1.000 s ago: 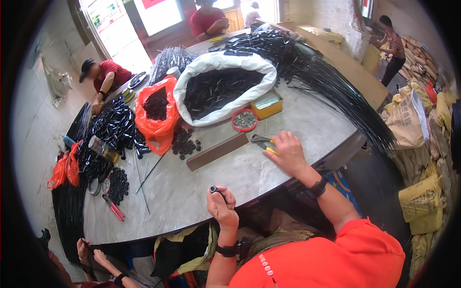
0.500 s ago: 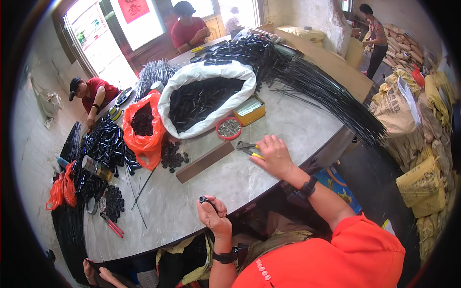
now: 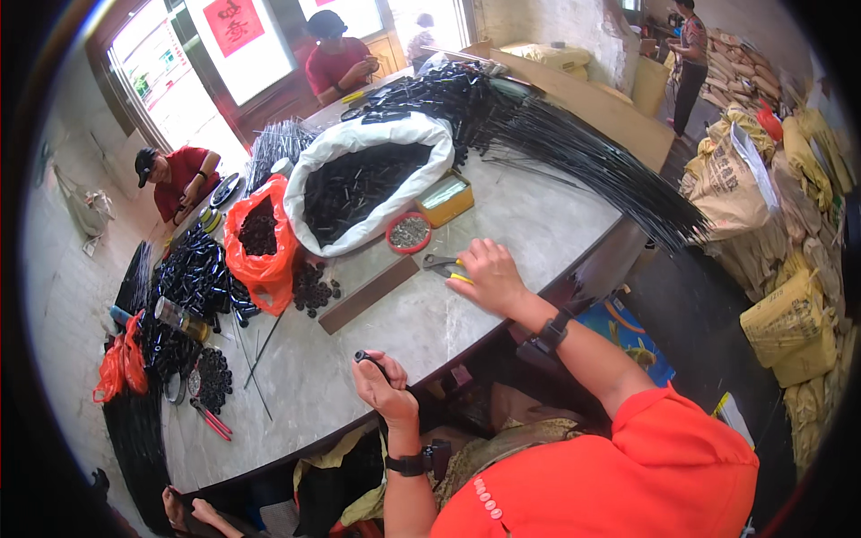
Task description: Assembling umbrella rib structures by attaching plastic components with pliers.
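My left hand [image 3: 387, 392] is closed around a short black tube-like part [image 3: 362, 357], whose round end sticks up past the thumb; the rest is hidden in the fist. It is held just above the near edge of the grey table [image 3: 430, 332]. Farther right, my right hand [image 3: 493, 278] grips the yellow handles of pincers [image 3: 439, 261], with the metal jaws lying on the tabletop and pointing left. A long brown bar [image 3: 369, 294] lies between the two hands, left of the jaws. Beyond it stands a round red dish [image 3: 409, 232] of small metal pieces.
A white sack [image 3: 309, 229] of black parts and an orange bag [image 3: 278, 260] stand behind the bar. Black tubes [image 3: 193, 278] and red-handled pliers [image 3: 213, 421] lie left; thin black rods [image 3: 601, 161] overhang the right edge. Two people in red work at the far side.
The whole view has shifted slightly. My hands keep their grips with little movement. The person at the far left has drawn a hand back from the pile of black tubes.
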Motion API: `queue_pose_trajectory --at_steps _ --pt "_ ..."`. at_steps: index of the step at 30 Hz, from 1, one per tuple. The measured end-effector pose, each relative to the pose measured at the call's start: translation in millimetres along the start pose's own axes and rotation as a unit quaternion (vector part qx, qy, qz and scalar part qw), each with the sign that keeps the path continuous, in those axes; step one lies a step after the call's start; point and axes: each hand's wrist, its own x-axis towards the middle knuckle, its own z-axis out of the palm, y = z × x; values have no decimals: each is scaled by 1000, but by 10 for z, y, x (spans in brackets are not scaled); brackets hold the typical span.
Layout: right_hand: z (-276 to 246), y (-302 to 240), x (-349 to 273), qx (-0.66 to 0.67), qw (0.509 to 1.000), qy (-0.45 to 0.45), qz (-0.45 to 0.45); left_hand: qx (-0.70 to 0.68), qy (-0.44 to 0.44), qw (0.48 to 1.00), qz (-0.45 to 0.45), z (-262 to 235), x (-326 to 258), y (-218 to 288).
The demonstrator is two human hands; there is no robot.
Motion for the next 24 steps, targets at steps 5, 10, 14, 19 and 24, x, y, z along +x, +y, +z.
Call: queue_pose_trajectory --at_steps 5,10,14,19,24 --pt "38 7 1 0 1000 0 2 2 7 1000 3 13 6 3" --pt "20 25 13 5 999 -33 24 -8 13 1000 -3 23 31 -29" --pt "25 65 -29 16 1000 -13 9 -2 5 1000 -9 75 0 24" --pt "95 66 -52 28 999 -16 22 -1 13 1000 -15 13 -24 21" --pt "63 56 -27 41 999 -7 15 5 16 1000 -21 -11 -18 15"
